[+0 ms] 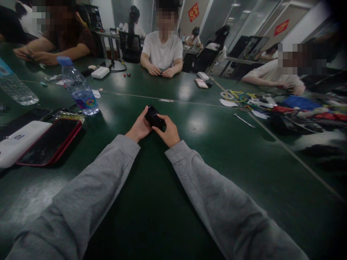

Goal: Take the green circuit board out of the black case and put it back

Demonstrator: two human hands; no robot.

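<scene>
Both of my hands are closed around a small, black, glossy, box-shaped device (153, 116) over the middle of the green table. My left hand (139, 127) cradles it from the left, with the thumb along its edge. From the right, my right hand (169, 130) grips its near corner between thumb and fingers. What kind of device it is cannot be made out. Grey sleeves cover both of my forearms.
On the left stand a water bottle (81, 92) with a blue cap, a phone in a red case (51, 142) and a white power bank (24, 141). A wrench (244, 120) and tangled cables (244, 97) lie right. A person (162, 50) sits opposite; others sit around.
</scene>
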